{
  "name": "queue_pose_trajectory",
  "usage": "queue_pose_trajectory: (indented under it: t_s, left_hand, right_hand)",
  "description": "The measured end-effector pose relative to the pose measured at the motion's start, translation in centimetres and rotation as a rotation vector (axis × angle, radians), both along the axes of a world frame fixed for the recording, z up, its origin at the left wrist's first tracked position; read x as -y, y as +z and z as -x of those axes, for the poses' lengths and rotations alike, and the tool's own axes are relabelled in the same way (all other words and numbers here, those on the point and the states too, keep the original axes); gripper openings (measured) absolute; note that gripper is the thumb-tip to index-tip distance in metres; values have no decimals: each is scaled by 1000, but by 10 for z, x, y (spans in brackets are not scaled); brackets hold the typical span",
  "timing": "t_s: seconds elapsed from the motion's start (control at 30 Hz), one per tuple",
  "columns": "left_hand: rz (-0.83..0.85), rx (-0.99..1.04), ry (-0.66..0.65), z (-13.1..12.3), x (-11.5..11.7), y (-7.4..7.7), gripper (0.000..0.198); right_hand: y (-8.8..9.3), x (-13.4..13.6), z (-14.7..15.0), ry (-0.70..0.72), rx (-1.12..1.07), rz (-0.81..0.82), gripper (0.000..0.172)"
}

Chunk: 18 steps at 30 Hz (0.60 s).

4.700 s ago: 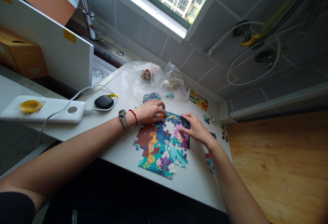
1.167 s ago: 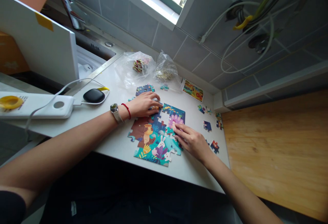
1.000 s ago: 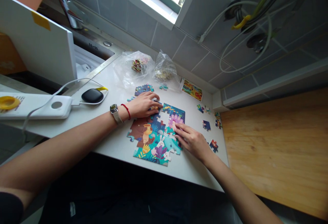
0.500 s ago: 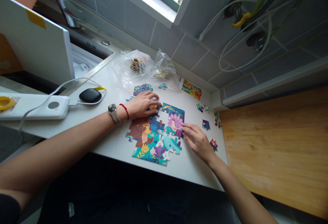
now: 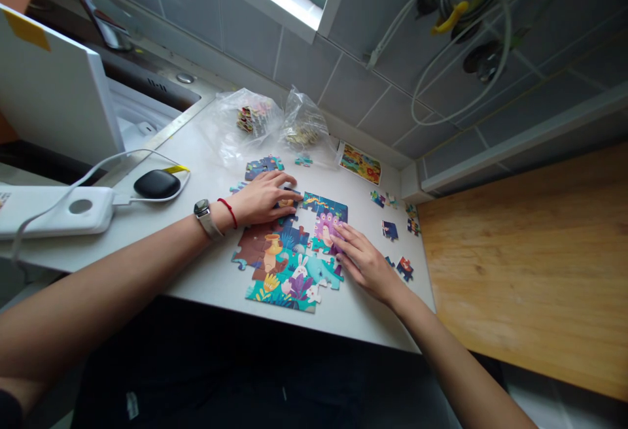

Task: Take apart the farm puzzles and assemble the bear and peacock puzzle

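Observation:
A partly joined jigsaw puzzle (image 5: 275,259) with a bear, a rabbit and a purple peacock lies on the white counter (image 5: 363,314). My left hand (image 5: 267,199) rests flat on its upper left part, fingers spread, hiding some pieces. On the peacock section (image 5: 324,227) at the right lies my right hand (image 5: 360,256), its fingers stretched out over the purple part and its right edge. A gap showing white counter is left between the peacock section and the pieces beside my left hand. Neither hand lifts a piece.
Loose puzzle pieces (image 5: 390,229) lie to the right, others (image 5: 263,166) behind my left hand. Clear plastic bags (image 5: 250,121) with pieces and a picture card (image 5: 360,163) are at the back. A black oval case (image 5: 157,184) and a white power strip (image 5: 59,210) sit left.
My right hand has slid from the peacock section's right edge further onto it, its fingers now lying over the purple part. The left hand stays in place; the camera view has shifted slightly.

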<state>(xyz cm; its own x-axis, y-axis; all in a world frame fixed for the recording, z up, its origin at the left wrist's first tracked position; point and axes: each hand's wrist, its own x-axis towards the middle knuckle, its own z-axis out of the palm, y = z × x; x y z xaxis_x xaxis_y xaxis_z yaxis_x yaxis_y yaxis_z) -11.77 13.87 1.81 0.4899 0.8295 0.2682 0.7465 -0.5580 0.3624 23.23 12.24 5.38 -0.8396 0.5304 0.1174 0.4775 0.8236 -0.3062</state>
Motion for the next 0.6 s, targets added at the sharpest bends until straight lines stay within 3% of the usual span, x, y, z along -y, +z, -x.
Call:
queue_pose_trajectory:
  t_s: [0.27,0.6]
  left_hand:
    - [19,7,2,0,-1,-4,38]
    - [30,-17,-9,-10,2,-2,38]
  right_hand:
    - [-18,-4,-8,9,77,39,55]
    - [-14,-1,-18,-3,86,48,58]
